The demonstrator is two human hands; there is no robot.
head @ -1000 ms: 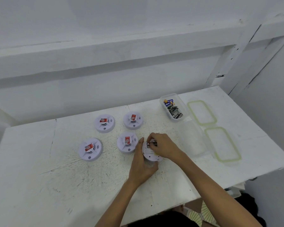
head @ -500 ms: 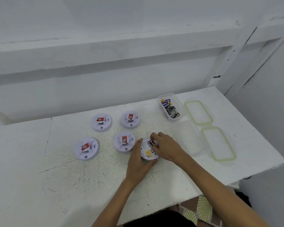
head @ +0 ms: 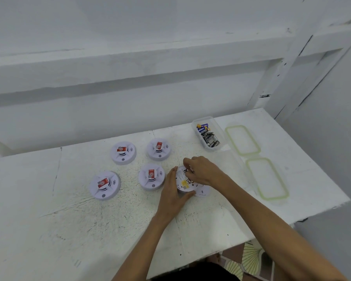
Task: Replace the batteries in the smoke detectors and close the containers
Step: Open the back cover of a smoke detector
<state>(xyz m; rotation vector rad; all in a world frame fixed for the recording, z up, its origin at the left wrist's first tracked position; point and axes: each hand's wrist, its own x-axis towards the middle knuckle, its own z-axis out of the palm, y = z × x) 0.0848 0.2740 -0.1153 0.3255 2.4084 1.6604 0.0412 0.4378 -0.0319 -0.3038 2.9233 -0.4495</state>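
On the bench (head: 69, 230), the left hand (head: 171, 194) has its fingers clasped round the upturned smoke detector (head: 180, 188); its yellow sticker (head: 184, 182) is unreadable. The right hand (head: 203, 169) fingers pinch a battery (head: 185, 170) at its back. The open container (head: 203, 118) beyond holds batteries (head: 211, 139) and a blue pack (head: 202, 126) partly legible as "CELL".

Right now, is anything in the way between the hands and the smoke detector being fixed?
No, nothing is in the way. The left hand holds the smoke detector by its edge, and the right hand has its fingertips right on the detector's far end.
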